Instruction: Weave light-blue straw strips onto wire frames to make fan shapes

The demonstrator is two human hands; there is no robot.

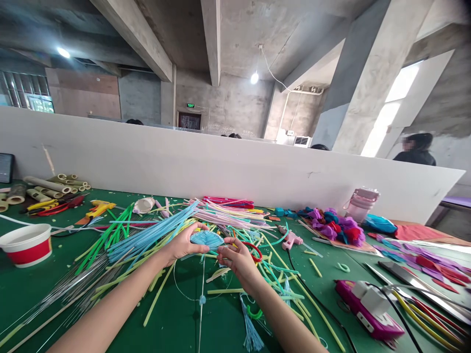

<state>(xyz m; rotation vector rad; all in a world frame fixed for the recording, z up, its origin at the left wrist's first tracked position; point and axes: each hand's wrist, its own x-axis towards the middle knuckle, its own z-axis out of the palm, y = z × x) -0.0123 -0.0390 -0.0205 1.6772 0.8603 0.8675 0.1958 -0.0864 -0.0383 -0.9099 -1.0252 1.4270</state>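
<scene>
A light blue leaf-shaped craft piece (206, 239), with ribs like bent pipe cleaners, is held up over the middle of the table. My left hand (182, 244) grips its left end between thumb and fingers. At its right tip, my right hand (239, 258) pinches the edge. Below it runs a thin pale stem (201, 321) with a small blue fuzzy knot (202, 300), and a thin wire loop curves beside it. Blue pipe cleaners (158, 230) lie bundled behind my left hand. Near my right forearm rests a blue tassel (251, 329).
Pink and yellow pipe cleaners (228, 214) spread over the green table (121, 314). A paper cup (27, 245), yellow glue gun (99, 208) and bamboo pieces (55, 186) stand left. Rightward are a pink glue gun (292, 239), magenta power strip (368, 311) and pliers (427, 314). A white partition (165, 166) rises behind.
</scene>
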